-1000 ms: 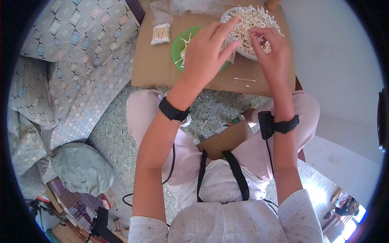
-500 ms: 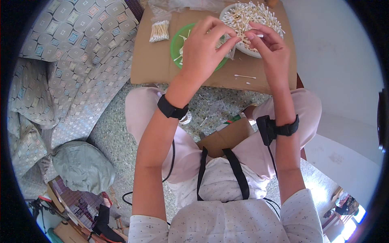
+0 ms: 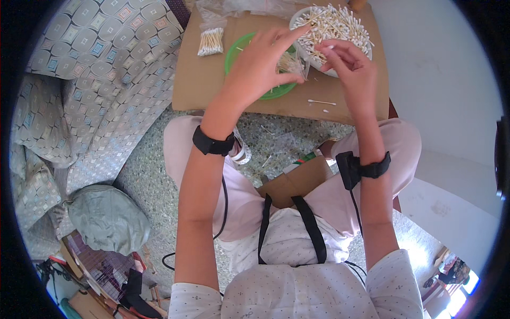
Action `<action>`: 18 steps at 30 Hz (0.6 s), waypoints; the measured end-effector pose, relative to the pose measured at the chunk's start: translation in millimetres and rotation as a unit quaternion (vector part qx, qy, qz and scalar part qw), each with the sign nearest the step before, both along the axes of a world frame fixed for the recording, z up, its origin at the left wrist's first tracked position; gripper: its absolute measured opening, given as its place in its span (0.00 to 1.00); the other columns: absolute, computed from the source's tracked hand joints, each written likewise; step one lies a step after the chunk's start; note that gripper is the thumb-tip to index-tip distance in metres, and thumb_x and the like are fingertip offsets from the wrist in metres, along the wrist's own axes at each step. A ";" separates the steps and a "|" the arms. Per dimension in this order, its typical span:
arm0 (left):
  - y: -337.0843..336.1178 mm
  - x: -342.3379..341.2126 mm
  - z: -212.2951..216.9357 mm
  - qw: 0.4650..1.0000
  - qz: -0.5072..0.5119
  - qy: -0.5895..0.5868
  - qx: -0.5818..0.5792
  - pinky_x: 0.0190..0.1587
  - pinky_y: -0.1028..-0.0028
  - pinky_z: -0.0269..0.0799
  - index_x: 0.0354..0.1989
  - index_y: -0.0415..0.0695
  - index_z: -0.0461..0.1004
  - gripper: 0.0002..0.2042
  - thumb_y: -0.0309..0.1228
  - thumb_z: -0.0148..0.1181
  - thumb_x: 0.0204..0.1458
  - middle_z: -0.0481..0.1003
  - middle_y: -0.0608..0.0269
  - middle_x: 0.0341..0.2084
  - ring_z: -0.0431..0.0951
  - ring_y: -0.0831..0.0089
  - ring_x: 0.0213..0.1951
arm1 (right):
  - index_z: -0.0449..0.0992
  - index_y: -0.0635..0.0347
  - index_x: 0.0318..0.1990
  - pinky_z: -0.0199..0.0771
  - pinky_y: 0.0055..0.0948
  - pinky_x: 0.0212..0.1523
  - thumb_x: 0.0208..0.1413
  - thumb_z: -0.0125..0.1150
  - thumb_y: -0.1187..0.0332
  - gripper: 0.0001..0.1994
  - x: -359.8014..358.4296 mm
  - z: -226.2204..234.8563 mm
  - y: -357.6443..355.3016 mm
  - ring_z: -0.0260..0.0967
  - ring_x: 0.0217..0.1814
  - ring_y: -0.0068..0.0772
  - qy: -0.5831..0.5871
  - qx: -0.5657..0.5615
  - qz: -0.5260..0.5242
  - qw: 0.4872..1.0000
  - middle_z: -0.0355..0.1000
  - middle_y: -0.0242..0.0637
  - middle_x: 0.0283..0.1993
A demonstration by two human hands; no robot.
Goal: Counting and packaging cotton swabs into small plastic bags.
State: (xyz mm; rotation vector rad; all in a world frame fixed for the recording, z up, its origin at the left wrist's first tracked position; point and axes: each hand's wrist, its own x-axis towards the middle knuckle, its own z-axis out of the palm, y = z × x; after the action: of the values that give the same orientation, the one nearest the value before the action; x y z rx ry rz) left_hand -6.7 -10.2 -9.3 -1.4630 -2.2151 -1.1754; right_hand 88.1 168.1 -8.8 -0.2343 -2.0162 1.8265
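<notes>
My left hand (image 3: pixel 255 63) hovers over the green bowl (image 3: pixel 229 64), thumb and fingers spread apart and nothing in its grip. Beside its thumb, a clear plastic bag of cotton swabs (image 3: pixel 290 64) lies in that bowl. At the front edge of the white bowl (image 3: pixel 325 70), heaped with loose swabs (image 3: pixel 334 26), my right hand (image 3: pixel 353 66) is closed in a pinch. A cotton swab's white tip (image 3: pixel 331 47) shows between its fingertips; the rest of the stick is mostly hidden.
Everything stands on a cardboard-topped surface (image 3: pixel 196 85). A filled bag of swabs (image 3: pixel 211 41) lies at its left, empty plastic bags (image 3: pixel 249 6) at the back. One loose swab (image 3: pixel 321 102) lies near the front edge. A white wall (image 3: pixel 435 69) bounds the right side.
My left hand has opened out of its pinch and moved left and down, away from my right hand. The right hand keeps its swab, nearly in place.
</notes>
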 end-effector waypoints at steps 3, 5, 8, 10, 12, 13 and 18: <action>-3.1 7.6 -5.0 0.992 0.003 -0.063 -0.111 0.56 0.61 0.68 0.68 0.57 0.61 0.41 0.37 0.73 0.41 0.71 0.54 0.53 0.71 0.54 0.54 | 0.81 0.61 0.42 0.75 0.18 0.37 0.57 0.65 0.69 0.07 2.3 -0.4 -7.1 0.73 0.32 0.19 -0.008 0.054 -0.022 0.998 0.79 0.29 0.41; -0.9 11.9 -8.5 0.989 0.015 -0.048 -0.136 0.55 0.61 0.68 0.69 0.56 0.59 0.39 0.37 0.70 0.45 0.70 0.54 0.53 0.71 0.53 0.55 | 0.81 0.60 0.42 0.75 0.19 0.36 0.57 0.65 0.69 0.08 1.5 -0.2 -8.6 0.73 0.32 0.19 -0.017 0.071 -0.013 0.997 0.79 0.30 0.40; 2.9 7.7 -17.2 0.992 0.015 -0.054 -0.116 0.54 0.61 0.69 0.68 0.54 0.61 0.36 0.37 0.68 0.47 0.71 0.53 0.53 0.71 0.52 0.54 | 0.81 0.59 0.43 0.74 0.20 0.33 0.55 0.66 0.69 0.09 -4.9 -12.3 -1.5 0.73 0.32 0.20 0.011 0.143 0.003 0.990 0.79 0.31 0.37; 5.5 5.5 -20.1 0.993 0.016 -0.046 -0.104 0.53 0.61 0.70 0.67 0.52 0.62 0.35 0.36 0.68 0.47 0.71 0.53 0.52 0.72 0.52 0.53 | 0.81 0.59 0.44 0.73 0.22 0.31 0.55 0.67 0.69 0.10 -6.5 -18.9 2.6 0.73 0.31 0.20 0.048 0.195 0.012 0.979 0.78 0.32 0.36; 4.9 4.3 -21.6 0.995 0.018 -0.038 -0.093 0.53 0.61 0.70 0.66 0.51 0.63 0.35 0.36 0.68 0.47 0.72 0.53 0.51 0.72 0.52 0.52 | 0.81 0.57 0.44 0.73 0.24 0.30 0.54 0.67 0.67 0.10 -5.5 -18.6 0.7 0.72 0.29 0.21 -0.019 0.197 -0.006 0.980 0.78 0.33 0.34; 5.4 4.3 -21.3 0.994 0.019 -0.031 -0.103 0.52 0.61 0.70 0.64 0.50 0.65 0.33 0.36 0.68 0.47 0.72 0.53 0.50 0.72 0.53 0.52 | 0.81 0.57 0.44 0.73 0.24 0.30 0.54 0.67 0.67 0.10 -4.6 -17.9 0.3 0.72 0.29 0.21 -0.019 0.197 -0.007 0.980 0.78 0.33 0.34; 7.9 4.4 -21.1 0.992 0.030 -0.022 -0.121 0.51 0.62 0.71 0.59 0.46 0.69 0.28 0.35 0.68 0.47 0.73 0.55 0.49 0.73 0.53 0.51 | 0.79 0.50 0.47 0.74 0.28 0.30 0.55 0.66 0.65 0.12 0.1 -12.9 -8.3 0.75 0.27 0.28 -0.013 0.262 -0.040 0.964 0.79 0.33 0.35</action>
State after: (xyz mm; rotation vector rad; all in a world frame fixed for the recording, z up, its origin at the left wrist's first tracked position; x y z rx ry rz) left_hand -2.2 -2.2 -30.5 -1.4582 -2.4846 -0.9560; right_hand 88.2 159.8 -21.7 -0.1784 -2.3817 1.1861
